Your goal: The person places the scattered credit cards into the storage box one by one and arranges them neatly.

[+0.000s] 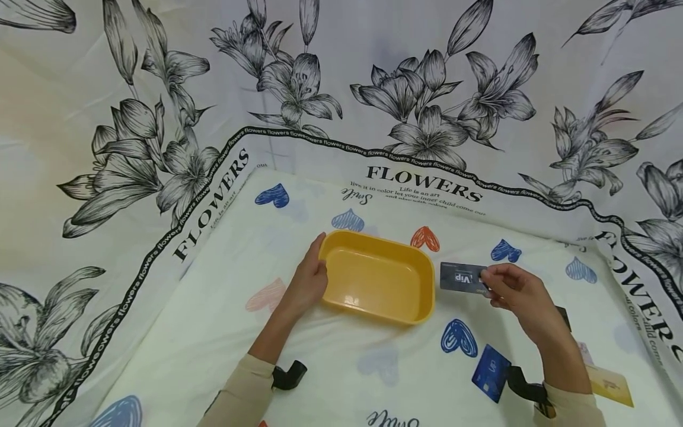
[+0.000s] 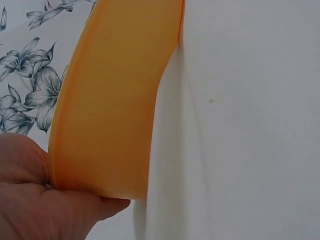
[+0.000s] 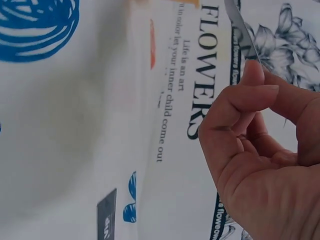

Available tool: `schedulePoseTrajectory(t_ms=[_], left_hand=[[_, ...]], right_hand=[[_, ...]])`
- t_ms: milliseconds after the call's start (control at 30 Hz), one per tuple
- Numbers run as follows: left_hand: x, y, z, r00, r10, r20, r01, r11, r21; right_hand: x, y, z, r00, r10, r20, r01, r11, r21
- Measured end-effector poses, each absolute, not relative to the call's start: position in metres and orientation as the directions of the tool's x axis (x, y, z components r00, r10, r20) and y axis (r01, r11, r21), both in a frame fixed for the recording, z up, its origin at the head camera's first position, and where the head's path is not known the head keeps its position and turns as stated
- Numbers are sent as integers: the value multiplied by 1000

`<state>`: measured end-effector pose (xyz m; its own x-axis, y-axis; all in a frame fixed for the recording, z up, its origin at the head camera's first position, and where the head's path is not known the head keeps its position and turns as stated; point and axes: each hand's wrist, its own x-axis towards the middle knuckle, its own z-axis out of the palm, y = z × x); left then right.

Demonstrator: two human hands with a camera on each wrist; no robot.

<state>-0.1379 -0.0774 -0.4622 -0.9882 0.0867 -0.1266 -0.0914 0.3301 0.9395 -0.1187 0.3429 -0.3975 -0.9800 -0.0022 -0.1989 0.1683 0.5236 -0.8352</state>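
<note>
A yellow rectangular plastic tray [image 1: 373, 302] sits on the white cloth, its inside showing nothing but its bare floor. My left hand [image 1: 308, 276] grips the tray's left end, with the thumb at the rim. In the left wrist view that hand [image 2: 45, 200] holds the orange-looking end wall [image 2: 110, 110]. To the right of the tray, my right hand [image 1: 520, 296] pinches a dark grey card [image 1: 459, 279] marked "Vip" by its right end, above the cloth. The right wrist view shows this card [image 3: 240, 30] nearly edge-on between thumb and fingers of the right hand [image 3: 265, 145].
A blue card [image 1: 492, 372] lies near the right wrist. Beyond the forearm are a gold card [image 1: 610, 385], a pinkish card [image 1: 585, 353] and a dark card [image 1: 562, 317], all partly covered. Another grey VIP card [image 3: 106, 215] shows in the right wrist view. Flower-printed cloth [image 1: 427, 89] rises behind.
</note>
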Motion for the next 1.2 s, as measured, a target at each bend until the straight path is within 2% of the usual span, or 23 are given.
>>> schedulePoseTrajectory(t_ms=[333,900,1200], left_hand=[[-138,-76,-465,-985,77,-156,-121,340,933],[-140,-76,-463,-986,73,-152,-122,313,942],[-138,-77,-461,-983,80,-167,-134,313,940]], right_hand=[[-129,317,-398,-966,12,-259,229,512,-828],[-150,279,-394,-971,-49,-234,179,499,-848],[-159,253,-396,-970,-96,-222,138,537,-832]])
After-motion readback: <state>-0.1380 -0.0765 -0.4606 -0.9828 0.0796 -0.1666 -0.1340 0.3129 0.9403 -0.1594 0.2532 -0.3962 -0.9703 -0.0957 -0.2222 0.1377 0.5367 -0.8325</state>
